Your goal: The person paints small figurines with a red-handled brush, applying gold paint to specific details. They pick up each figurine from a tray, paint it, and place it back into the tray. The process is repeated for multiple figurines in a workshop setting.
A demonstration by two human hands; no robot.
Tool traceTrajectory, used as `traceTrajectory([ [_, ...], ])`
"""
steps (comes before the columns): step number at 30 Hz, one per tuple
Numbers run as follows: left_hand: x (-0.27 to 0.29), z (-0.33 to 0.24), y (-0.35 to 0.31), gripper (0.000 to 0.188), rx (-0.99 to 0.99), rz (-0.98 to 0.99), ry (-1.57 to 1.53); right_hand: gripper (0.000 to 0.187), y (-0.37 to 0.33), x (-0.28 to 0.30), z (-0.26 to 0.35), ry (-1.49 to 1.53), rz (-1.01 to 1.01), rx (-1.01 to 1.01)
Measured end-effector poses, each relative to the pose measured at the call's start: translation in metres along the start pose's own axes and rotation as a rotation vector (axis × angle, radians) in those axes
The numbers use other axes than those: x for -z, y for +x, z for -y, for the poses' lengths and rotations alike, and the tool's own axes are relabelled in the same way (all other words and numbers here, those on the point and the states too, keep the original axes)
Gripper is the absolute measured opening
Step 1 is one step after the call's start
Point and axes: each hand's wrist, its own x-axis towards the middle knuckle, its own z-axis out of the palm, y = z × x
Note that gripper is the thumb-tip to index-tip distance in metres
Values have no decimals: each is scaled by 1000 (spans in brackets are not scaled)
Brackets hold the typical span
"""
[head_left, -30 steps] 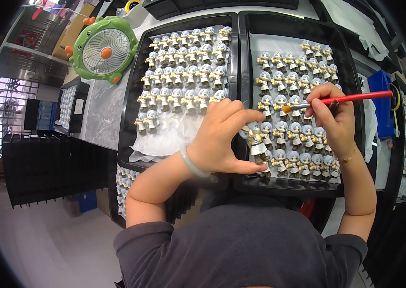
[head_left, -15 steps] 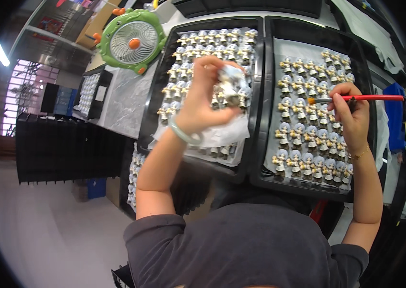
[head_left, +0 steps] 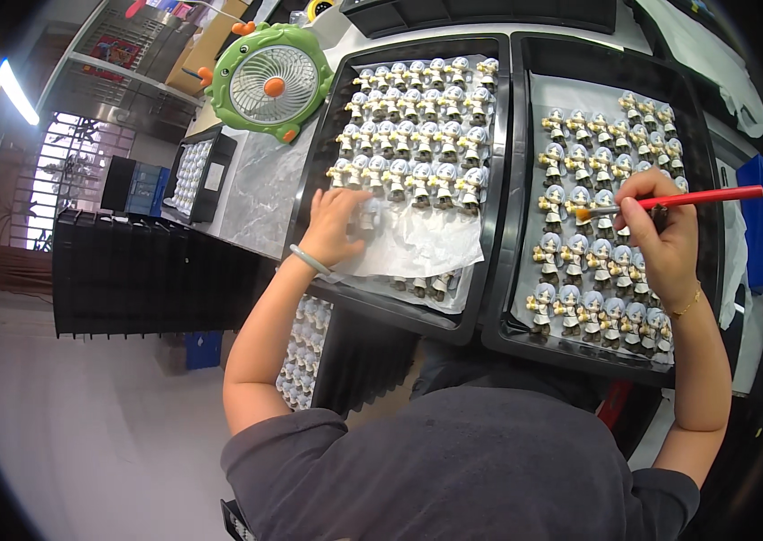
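My left hand (head_left: pixel 336 225), wearing a pale bangle, is low over the front part of the left black tray (head_left: pixel 287 236). Between its thumb and fingers is a small figurine (head_left: pixel 368 216) with pale hair, standing at the white paper sheet (head_left: pixel 427 243) and slightly blurred. Behind it stand several rows of like figurines (head_left: pixel 418 180). The fingers of my right hand (head_left: pixel 661 234) are closed around a red-handled paintbrush (head_left: pixel 715 196). Its brown bristles point left, above the figurines (head_left: pixel 575 257) in the right black tray (head_left: pixel 526 335).
A green animal-shaped fan (head_left: pixel 275 87) stands on the grey marbled tabletop (head_left: pixel 242 185) at the far left. Beyond lies a smaller tray of figurines (head_left: pixel 192 176). Below my left arm more figurines (head_left: pixel 305 352) show. A blue bin (head_left: pixel 754 221) is at the right.
My left hand has lowered the figurine from mid-air to the front of the left tray. The right hand keeps the paintbrush over the right tray, its tip a little lower. The view has shifted slightly.
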Motion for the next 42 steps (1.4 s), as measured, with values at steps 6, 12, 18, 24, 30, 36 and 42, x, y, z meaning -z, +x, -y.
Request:
traceTrajectory([
  [6, 6, -12, -2, 60, -31, -12, 225, 3, -6, -3, 10, -92, 89, 42],
  [12, -4, -22, 3, 49, 22, -2, 392, 3, -6, -2, 11, -33, 132, 69],
  [18, 3, -19, 10, 63, 66, 28, 251, 3, -7, -3, 11, -66, 181, 93],
  [24, 38, -43, 31, 69, 40, 126, 144, 7, -3, -1, 17, 17, 432, -100],
  [30, 44, -169, 185, 29, -569, -120, -242, 12, -11, -1, 9, -27, 486, 40],
  [36, -56, -248, 349, 29, -256, -183, -132, 16, -5, 0, -2, -193, 420, 198],
  [42, -118, -249, 400, 33, -18, 86, -469, 16, 0, 8, -18, -201, 243, 243],
])
